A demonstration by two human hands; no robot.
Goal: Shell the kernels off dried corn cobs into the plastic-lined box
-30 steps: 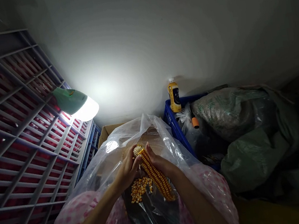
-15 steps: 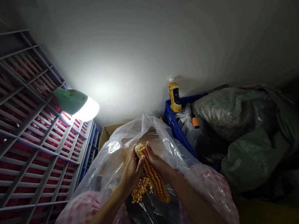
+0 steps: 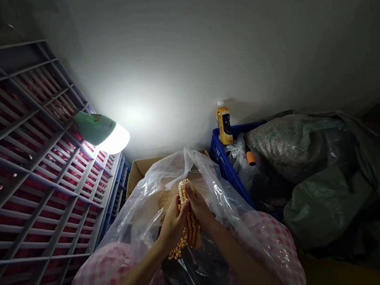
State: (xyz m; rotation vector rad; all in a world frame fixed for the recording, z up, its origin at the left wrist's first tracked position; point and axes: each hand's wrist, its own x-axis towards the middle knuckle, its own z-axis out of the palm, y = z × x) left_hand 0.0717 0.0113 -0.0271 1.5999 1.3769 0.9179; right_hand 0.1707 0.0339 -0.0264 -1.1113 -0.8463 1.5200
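Note:
My left hand (image 3: pixel 172 220) and my right hand (image 3: pixel 201 211) are closed together around a dried ear of corn (image 3: pixel 193 233). Its upper end, pale and partly stripped, pokes out above the fingers; rows of yellow-orange kernels run down below them. Whether that pale end is a separate cob pressed against the ear, I cannot tell. Loose corn kernels (image 3: pixel 178 250) lie in a small heap under my left hand. A clear plastic sheet or bag (image 3: pixel 214 189) spreads beneath, over my lap and the cardboard box (image 3: pixel 133 175).
A lit green-and-white lamp (image 3: pixel 101 132) hangs on a tall slatted plastic crate (image 3: pixel 35 158) at left. To the right, a blue crate (image 3: pixel 217 150) holds bags; a yellow drink bottle (image 3: pixel 224 125) stands at its back. Green sacks (image 3: pixel 328 207) lie farther right, below a pale wall (image 3: pixel 177 58).
The ear has turned more upright between my hands, and its pale end now sits higher and slightly right. Both hands have drawn closer together. The whole view has shifted slightly.

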